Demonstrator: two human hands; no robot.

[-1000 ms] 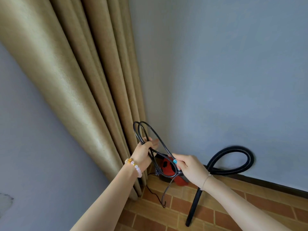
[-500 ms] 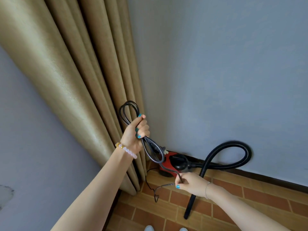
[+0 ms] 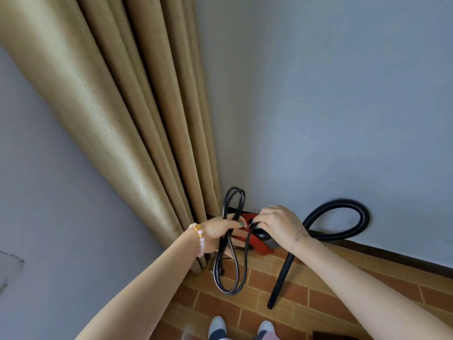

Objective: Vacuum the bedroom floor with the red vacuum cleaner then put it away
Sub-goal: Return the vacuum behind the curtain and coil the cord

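Note:
The red vacuum cleaner [image 3: 261, 245] sits on the floor in the corner against the blue wall, mostly hidden behind my hands. Its black hose [image 3: 343, 218] loops up the wall and ends in a straight black tube [image 3: 282, 278] slanting down to the floor. My left hand [image 3: 219, 231] grips a bundle of black power cord loops [image 3: 226, 273] that stick up above the fist and hang below it. My right hand [image 3: 277, 225] pinches a strand of the same cord right beside the left hand's fingertips.
Tan curtains [image 3: 117, 114] hang at the left down to the corner. The floor is brick-pattern tile [image 3: 311, 305]. A dark skirting board [image 3: 392, 256] runs along the wall. My two shoes [image 3: 241, 327] show at the bottom edge.
My left hand has come down with the coiled cord. My right hand rose from near the floor and brought another strand up to the left hand, so the bundle has one more hanging loop.

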